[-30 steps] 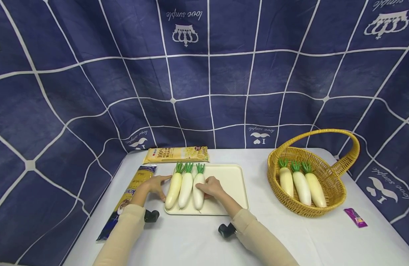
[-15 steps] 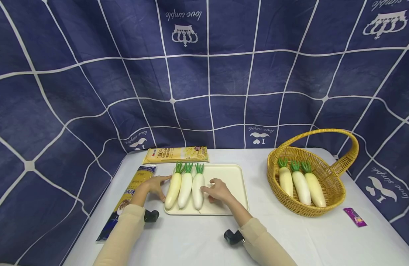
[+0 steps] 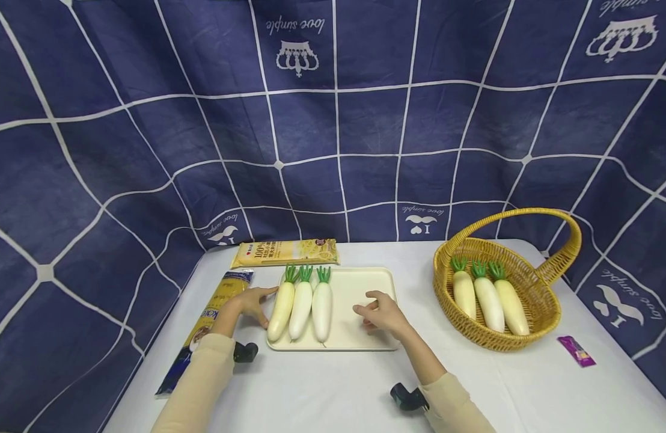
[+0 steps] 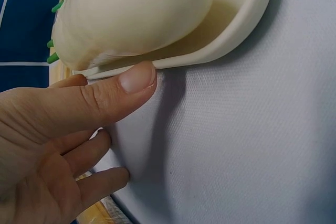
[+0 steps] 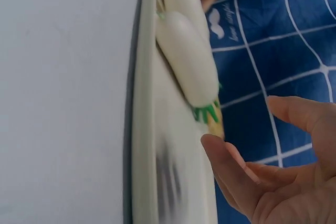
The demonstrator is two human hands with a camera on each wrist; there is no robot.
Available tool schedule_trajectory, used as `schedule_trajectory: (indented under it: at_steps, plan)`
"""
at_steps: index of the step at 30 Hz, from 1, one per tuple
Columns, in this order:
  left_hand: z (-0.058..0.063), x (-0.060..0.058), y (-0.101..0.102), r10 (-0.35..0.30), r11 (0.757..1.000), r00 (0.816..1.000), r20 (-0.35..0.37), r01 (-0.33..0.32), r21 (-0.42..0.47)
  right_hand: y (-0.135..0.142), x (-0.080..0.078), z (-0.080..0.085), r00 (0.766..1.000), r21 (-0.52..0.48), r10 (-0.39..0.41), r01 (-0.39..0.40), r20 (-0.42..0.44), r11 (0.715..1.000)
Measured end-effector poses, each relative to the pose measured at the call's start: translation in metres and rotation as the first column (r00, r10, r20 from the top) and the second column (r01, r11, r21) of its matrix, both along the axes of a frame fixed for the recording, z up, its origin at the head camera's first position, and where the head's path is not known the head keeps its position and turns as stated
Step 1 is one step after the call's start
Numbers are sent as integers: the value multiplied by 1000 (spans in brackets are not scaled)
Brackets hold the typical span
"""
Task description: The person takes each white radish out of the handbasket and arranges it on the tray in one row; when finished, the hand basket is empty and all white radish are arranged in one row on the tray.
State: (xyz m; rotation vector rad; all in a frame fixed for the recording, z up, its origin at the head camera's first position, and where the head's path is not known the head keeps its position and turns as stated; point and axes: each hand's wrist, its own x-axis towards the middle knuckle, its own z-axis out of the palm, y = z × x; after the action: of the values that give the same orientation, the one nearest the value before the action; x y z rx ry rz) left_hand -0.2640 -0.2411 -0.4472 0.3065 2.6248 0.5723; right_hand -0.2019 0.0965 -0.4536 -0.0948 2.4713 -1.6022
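Observation:
Three white radishes with green tops lie side by side on the left half of a cream tray [image 3: 349,288]: a left one [image 3: 281,311], a middle one [image 3: 302,311] and a right one [image 3: 321,311]. My left hand [image 3: 253,302] is at the tray's left edge; its thumb is right at the rim [image 4: 231,48] in the left wrist view, beside the nearest radish [image 4: 131,14], fingers spread loosely. Over the tray's right part hovers my right hand [image 3: 383,313], holding nothing. The right wrist view shows its thumb and fingers [image 5: 226,166] apart, away from the radishes.
On the right stands a wicker basket [image 3: 490,341] with a tall handle, holding three more radishes [image 3: 491,304]. A purple sachet [image 3: 576,351] lies beside it. Behind the tray is a yellow packet [image 3: 284,252]; a blue-and-gold packet [image 3: 203,331] lies left. A blue curtain [image 3: 365,120] hangs behind.
My right hand has let go of the right radish and moved right, away from it. The left hand stays at the tray's left edge. The radishes hold their places.

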Motion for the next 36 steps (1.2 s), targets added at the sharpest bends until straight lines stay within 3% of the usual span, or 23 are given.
schedule_trajectory:
  at_steps: [7, 16, 25, 36]
  plan:
    - [0, -1, 1, 8, 1000, 1000, 11, -8, 0, 35, 9, 15, 999, -33, -26, 25, -33, 999]
    - [0, -3, 2, 38, 999, 999, 28, -38, -1, 93, 23, 44, 995, -103, 20, -30, -94, 994]
    - [0, -4, 3, 62, 998, 997, 42, -62, 12, 146, 38, 55, 988, -51, 15, -23, -151, 998]
    - [0, -3, 2, 71, 997, 996, 46, -71, 14, 199, 47, 54, 975, 41, -111, 121, -194, 992]
